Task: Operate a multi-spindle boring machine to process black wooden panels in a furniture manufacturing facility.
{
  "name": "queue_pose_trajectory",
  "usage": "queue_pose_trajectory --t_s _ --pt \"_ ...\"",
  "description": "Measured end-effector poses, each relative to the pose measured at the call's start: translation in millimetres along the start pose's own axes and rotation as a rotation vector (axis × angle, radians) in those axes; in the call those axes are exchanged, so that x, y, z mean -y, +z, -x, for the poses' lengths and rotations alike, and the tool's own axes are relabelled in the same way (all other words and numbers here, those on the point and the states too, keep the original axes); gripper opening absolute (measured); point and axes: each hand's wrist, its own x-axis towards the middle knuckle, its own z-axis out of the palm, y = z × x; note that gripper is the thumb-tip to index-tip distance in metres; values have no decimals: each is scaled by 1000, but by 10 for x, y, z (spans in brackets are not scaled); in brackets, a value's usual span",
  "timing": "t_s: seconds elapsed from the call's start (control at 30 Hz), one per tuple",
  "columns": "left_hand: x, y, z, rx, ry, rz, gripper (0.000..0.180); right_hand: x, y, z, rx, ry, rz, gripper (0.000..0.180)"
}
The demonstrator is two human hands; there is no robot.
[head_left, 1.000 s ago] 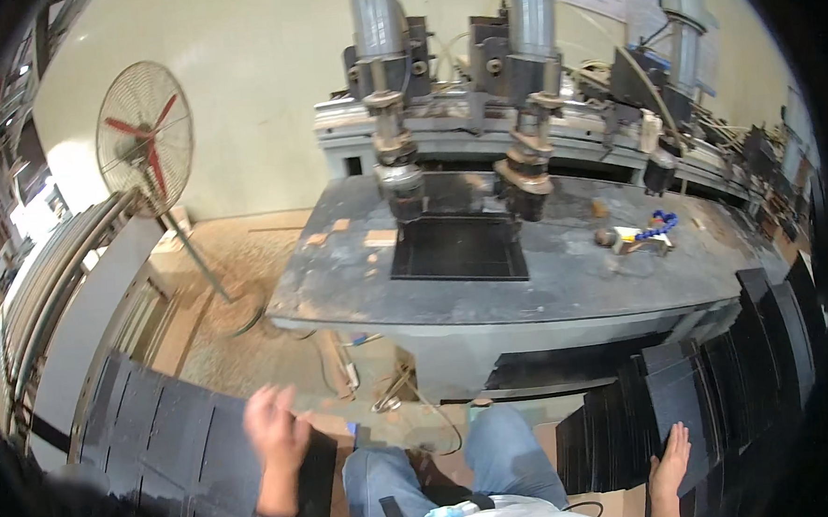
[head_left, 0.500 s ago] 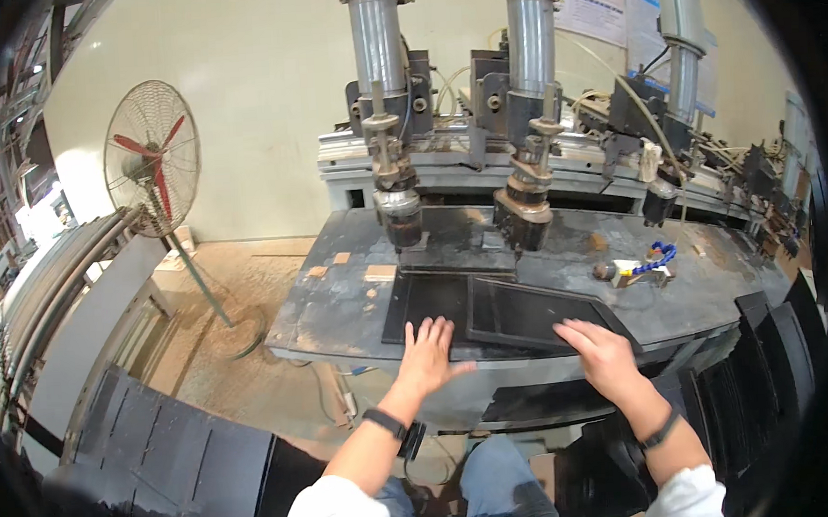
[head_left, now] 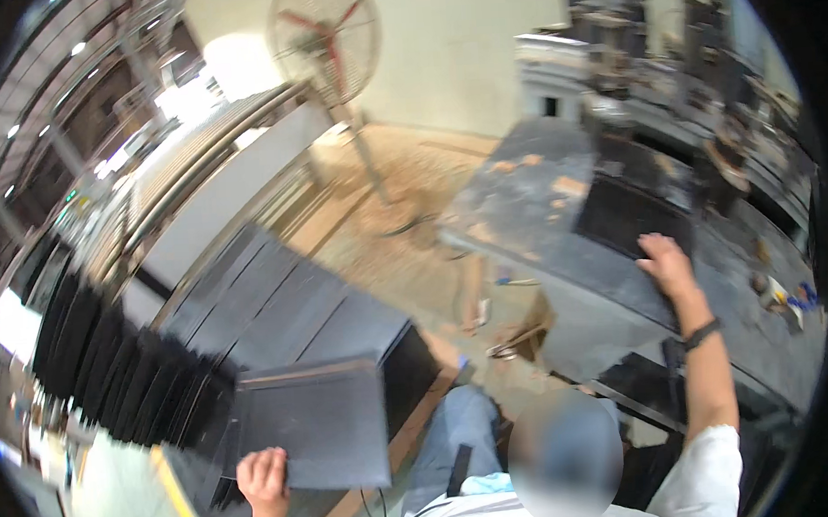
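Note:
At the lower left, my left hand (head_left: 265, 482) is closed round the near edge of a flat black panel (head_left: 329, 422) with a raised border along its far side. This panel is tilted over stacked dark panels (head_left: 261, 290). My right hand (head_left: 665, 262) reaches to the machine table (head_left: 524, 211) on the right. Its fingers lie on the near edge of another black panel (head_left: 622, 212), which rests flat there under the machine heads. Motion blurs the picture somewhat.
Drill-like machine heads (head_left: 609, 108) stand over the table's back. A small fitting with a blue hose (head_left: 800, 296) sits at the table's right. A red-bladed pedestal fan (head_left: 326, 40) stands beyond the stack, near a roller conveyor (head_left: 194, 167). Upright black panels (head_left: 110, 359) line the far left.
My view has swung left. My left hand has left the table and carries a black panel to the lower left, over the stack. My right hand stays at the panel on the table.

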Motion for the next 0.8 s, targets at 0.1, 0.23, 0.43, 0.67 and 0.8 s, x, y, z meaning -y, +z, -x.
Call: queue_pose_trajectory --t_s 0.1,0.23,0.43,0.67,0.8 --pt "483 -185 698 -4 -326 -302 39 -108 10 36 -25 18 29 49" --pt "1030 -124 1296 240 -610 -468 52 -185 80 157 -68 73 91 58" --pt "1253 186 1390 371 -765 -296 79 472 -795 1425 -112 113 97 67" --pt "693 1108 139 -104 -348 -85 51 1022 -1286 4405 202 1246 464 108" --pt "-1198 1566 -1865 -198 86 669 44 1337 -978 5038 3 1251 413 97"
